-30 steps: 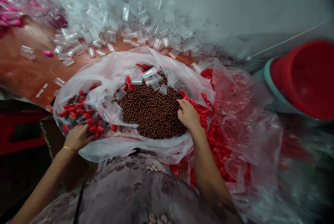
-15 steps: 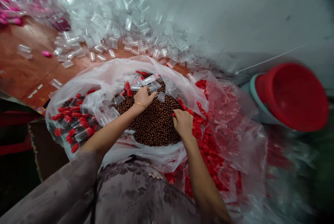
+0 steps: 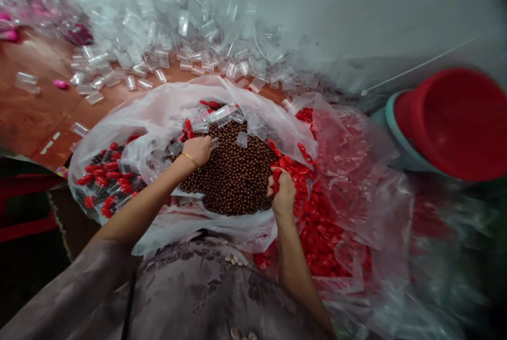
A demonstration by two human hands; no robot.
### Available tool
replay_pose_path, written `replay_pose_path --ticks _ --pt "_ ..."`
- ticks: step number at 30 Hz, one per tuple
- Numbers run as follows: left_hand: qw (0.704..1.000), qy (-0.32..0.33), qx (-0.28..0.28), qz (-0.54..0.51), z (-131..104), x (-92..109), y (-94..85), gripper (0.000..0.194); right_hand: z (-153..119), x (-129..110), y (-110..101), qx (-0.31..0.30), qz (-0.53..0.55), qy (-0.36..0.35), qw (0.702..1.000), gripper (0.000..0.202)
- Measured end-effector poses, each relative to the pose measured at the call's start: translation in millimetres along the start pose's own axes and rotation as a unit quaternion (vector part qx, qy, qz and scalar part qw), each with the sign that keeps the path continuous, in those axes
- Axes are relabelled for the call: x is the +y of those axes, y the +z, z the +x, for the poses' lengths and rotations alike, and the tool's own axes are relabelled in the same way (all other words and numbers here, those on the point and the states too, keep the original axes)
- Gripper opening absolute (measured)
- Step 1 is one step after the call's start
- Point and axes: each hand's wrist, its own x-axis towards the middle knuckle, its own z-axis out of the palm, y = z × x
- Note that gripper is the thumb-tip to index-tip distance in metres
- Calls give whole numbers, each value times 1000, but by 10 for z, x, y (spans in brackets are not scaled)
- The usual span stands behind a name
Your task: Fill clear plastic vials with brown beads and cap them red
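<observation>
My left hand [image 3: 198, 151], with a yellow bangle at the wrist, is closed on a clear plastic tube [image 3: 214, 143] whose end pokes past the fingertips. Below it spread small round brown balls [image 3: 233, 171] in an open white plastic bag [image 3: 158, 102]. At the bag's right edge my right hand [image 3: 284, 195] is closed around a red plastic cap [image 3: 276, 180]. More clear tubes [image 3: 222, 114] and a few red caps lie on top of the balls. Beside my right hand is a heap of red caps [image 3: 317, 229].
Tubes with red caps and brown balls inside [image 3: 113, 173] lie at the bag's left. A large pile of clear tubes [image 3: 146, 18] covers the back of the orange surface [image 3: 35, 107]. Red and pale blue buckets [image 3: 455, 123] stand at right. Pink pieces [image 3: 8, 34] show far left.
My left hand has moved left and a little nearer, with a clear tube now showing in its fingers. My right hand has turned and drawn nearer, a red cap now visible in its grip.
</observation>
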Motion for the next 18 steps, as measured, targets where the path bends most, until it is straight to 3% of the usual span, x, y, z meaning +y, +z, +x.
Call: replay_pose_path --ticks 2,4,8,11,13,15,18 --pt "995 32 -61 73 -129 -80 70 27 -26 26 -60 -20 25 70 997 38" --pt "990 65 -88 90 -163 -42 207 30 -50 52 -65 -25 31 107 993 40" --pt "989 127 -81 2 -49 217 515 30 -103 33 55 -67 42 99 992 39" --pt "978 141 -55 -141 -6 300 640 26 -118 -27 134 -78 54 93 991 35" --pt "940 164 -24 -299 -47 269 663 26 -108 -57 151 -68 68 102 990 33" --pt "879 183 -3 -441 -126 214 651 25 -92 -70 152 -64 78 107 989 33" --pt "819 185 -22 -542 -257 166 590 26 -98 -74 172 -81 71 80 991 33"
